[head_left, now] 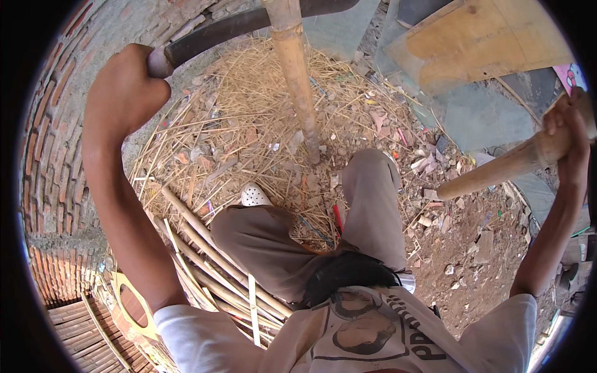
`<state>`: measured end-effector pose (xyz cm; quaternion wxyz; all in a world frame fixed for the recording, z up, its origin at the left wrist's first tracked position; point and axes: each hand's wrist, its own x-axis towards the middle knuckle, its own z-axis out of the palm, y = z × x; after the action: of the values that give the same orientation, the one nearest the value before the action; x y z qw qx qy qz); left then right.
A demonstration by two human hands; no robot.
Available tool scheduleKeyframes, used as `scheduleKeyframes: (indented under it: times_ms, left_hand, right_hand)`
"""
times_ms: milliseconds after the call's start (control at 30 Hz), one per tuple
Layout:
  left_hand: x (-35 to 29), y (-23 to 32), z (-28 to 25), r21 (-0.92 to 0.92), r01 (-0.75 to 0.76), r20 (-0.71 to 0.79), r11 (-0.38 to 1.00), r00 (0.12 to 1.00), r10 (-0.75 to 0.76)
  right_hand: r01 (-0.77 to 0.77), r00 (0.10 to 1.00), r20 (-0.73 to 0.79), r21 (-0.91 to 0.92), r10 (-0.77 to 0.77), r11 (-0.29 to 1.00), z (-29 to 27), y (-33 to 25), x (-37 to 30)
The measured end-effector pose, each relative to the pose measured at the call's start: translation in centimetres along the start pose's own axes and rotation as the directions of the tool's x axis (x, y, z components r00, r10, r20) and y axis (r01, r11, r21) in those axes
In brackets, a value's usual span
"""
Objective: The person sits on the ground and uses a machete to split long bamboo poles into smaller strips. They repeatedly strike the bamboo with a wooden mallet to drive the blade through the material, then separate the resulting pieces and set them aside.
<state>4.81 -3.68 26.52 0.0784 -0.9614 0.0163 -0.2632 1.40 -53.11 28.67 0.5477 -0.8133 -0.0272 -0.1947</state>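
Note:
My left hand [121, 93] is closed around the handle of a machete [217, 32], held out at the upper left. Its dark curved blade runs right and meets an upright bamboo pole [297, 81], showing on both sides of it. Whether the blade is sunk into the pole or lies behind it, I cannot tell. The pole's foot stands on the littered ground in front of my knees, and its top is cut off by the picture's edge. Out to the right, my right hand [569, 127] grips a thick, pale wooden club [491, 171], its rounded end pointing toward the middle.
Straw [236, 81] and rubble cover the ground. Several cut bamboo lengths [217, 267] lie beside my left leg. A brick wall [53, 130] rises at the left. Grey slabs [479, 118] and a stained wooden board [479, 40] lie at the far right.

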Motion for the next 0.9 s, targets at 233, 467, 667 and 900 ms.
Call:
scheduleKeyframes:
  times_ms: [233, 467, 667, 900]
  left_hand:
    - [-0.4, -1.3, -1.0, 0.103, 0.102, 0.112, 0.989, 0.987, -0.114]
    - [-1.4, -7.0, -0.8, -0.232, 0.169, 0.427, 0.958, 0.903, -0.056]
    - [-3.0, -12.0, 2.8, -0.084, 0.142, 0.281, 0.986, 0.953, -0.113]
    - [-3.4, -12.2, 2.9, -0.013, 0.063, 0.187, 0.998, 0.981, -0.059]
  right_hand:
    - [-0.351, 0.646, 0.485, -0.496, 0.589, 0.794, 6.7, 5.7, -5.4]
    - [-0.265, 0.878, 0.308, -0.324, 0.366, 0.908, 0.6, 10.7, -10.5]
    - [-0.501, 0.86, -0.017, -0.218, 0.51, 0.837, 4.2, 29.4, -19.0]
    - [-0.684, 0.709, -0.305, -0.075, 0.636, 0.726, 3.8, 43.7, -28.5]
